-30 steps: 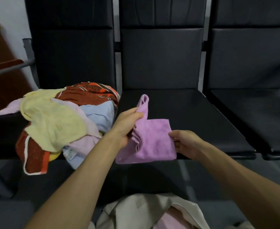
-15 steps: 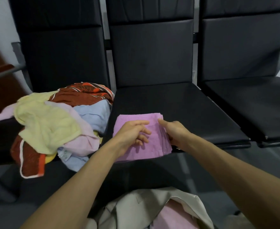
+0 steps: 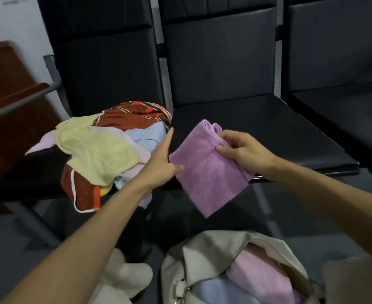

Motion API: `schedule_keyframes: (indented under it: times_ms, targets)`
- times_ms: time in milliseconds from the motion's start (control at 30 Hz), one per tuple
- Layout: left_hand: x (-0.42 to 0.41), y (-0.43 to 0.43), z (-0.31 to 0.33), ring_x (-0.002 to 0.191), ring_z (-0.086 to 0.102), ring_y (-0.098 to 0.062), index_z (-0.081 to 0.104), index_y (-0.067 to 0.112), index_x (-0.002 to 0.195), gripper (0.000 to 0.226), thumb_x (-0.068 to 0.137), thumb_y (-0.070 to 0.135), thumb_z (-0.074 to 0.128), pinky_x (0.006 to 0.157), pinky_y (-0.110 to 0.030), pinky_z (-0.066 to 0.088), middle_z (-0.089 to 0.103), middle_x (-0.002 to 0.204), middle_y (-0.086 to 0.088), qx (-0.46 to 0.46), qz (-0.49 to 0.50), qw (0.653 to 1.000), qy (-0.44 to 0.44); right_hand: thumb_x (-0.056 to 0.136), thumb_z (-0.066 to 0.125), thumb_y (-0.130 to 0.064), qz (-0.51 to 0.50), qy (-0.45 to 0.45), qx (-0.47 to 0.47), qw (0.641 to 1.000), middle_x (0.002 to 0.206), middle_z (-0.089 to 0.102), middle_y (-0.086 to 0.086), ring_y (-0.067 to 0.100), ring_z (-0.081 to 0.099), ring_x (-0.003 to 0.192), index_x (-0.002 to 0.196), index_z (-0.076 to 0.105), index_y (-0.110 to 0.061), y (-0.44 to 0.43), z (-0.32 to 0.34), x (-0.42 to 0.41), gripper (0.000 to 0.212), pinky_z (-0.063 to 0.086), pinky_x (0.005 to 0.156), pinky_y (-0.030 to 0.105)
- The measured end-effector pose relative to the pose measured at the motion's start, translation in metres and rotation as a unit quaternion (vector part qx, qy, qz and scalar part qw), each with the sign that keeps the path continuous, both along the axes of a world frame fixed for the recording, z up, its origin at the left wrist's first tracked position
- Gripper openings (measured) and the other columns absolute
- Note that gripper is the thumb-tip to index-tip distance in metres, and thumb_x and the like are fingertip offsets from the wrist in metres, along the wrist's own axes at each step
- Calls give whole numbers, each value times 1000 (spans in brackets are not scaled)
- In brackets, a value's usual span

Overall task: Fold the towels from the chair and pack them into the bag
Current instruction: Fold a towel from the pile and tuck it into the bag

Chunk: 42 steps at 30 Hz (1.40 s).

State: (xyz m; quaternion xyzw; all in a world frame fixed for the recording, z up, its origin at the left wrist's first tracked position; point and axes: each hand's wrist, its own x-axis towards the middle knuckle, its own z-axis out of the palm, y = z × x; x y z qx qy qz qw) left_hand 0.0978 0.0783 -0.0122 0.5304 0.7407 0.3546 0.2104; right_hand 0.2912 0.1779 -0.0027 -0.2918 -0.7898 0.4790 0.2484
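Plainly we have the purple towel (image 3: 204,172) up off the chair. It hangs in the air over the front edge of the middle seat (image 3: 268,128), folded to a small thick panel, with one corner drooping toward six o'clock. It is soft, light and limp, with a grippy nap. We judge it will not slip, but it will sag and fall open wherever we leave it unsupported; nothing about it can break.

The best hold is across the doubled edge at the top, where the layers stack. Our right hand (image 3: 244,150) has it there, fingers curled over the rolled edge at one o'clock of the towel and thumb laid on its face. Our left hand (image 3: 164,159) lies at nine o'clock of the towel with its fingers straight and the forefinger stretched toward twelve. It grips nothing, and only the thumb tip touches the towel's left corner. Both forearms reach up from the lower frame, the right from four o'clock and the left from seven.

At nine o'clock of the towel, the pile of towels (image 3: 97,154) lies unfolded on the left seat (image 3: 38,172). At six o'clock, below our hands, the bag (image 3: 202,253) gapes open with a pink towel (image 3: 266,275) and a blue towel (image 3: 213,290) inside. To lower the panel in flat, we would want a second hold under the drooping corner.
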Motion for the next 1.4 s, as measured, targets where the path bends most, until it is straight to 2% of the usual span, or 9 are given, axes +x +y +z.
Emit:
schedule_keyframes:
  times_ms: [200,433,667,767,833,900,1067,1200,1400]
  targets:
    - [16,-20,-37,138,36,-18,-12,27,153,110,83,18,73,113,-44,34,30,154,3,-92,-79,979,-165,95,56,-11,68,-19,-59,996,90,69,2,17,69,80,95,66,-16,-9,5,26,12,55,67,29]
    - [46,-58,-84,104,64,-8,61,10,122,40,84,18,72,88,-24,53,68,115,2,-192,-174,945,-200,95,56,-9,142,-229,-119,956,89,71,7,17,69,74,99,67,-6,-17,-5,56,12,57,62,28]
    - [87,-73,-156,94,63,-16,57,12,122,30,94,22,61,72,-25,55,64,108,-3,-358,-218,888,-189,93,57,-14,128,-465,-101,870,86,64,2,12,59,71,82,62,-16,-28,-111,84,12,52,63,24]
    - [100,-76,-195,82,56,-14,55,11,115,20,95,15,55,75,-29,52,58,97,-2,-389,-201,888,-142,92,53,-15,130,-535,-24,835,121,55,3,21,56,103,128,53,-14,-41,-167,88,37,48,93,30]
    - [97,-78,-212,78,56,-15,58,9,115,21,95,12,52,74,-30,51,60,95,-5,-384,-181,898,-115,90,50,-10,104,-488,27,866,148,34,-7,18,42,129,148,36,-22,-53,-196,90,61,31,104,19]
    - [85,-79,-221,83,61,-14,59,13,122,29,95,11,49,76,-26,53,66,104,-4,-338,-151,928,-37,90,50,-10,75,-444,75,890,157,18,-11,12,31,138,147,39,-20,-62,-214,91,60,26,106,16]
    - [62,-78,-232,113,54,-10,52,24,127,31,96,24,52,96,-28,44,55,129,8,-222,-154,949,161,86,51,-12,29,-468,242,849,153,29,-8,18,42,129,142,46,-25,-75,-216,88,58,40,102,31]
    - [61,-69,-249,116,48,-16,50,23,129,45,89,42,61,99,-33,37,49,124,5,-213,-221,915,263,88,50,-18,3,-445,166,880,151,29,-19,15,55,115,135,52,-31,-75,-213,86,48,46,79,27]
    - [60,-61,-253,104,54,-20,66,16,104,20,94,17,48,85,-32,37,60,107,-1,-168,-225,889,361,93,47,-15,4,-387,124,914,149,36,-7,9,30,138,136,53,-14,-72,-237,88,44,29,100,11]
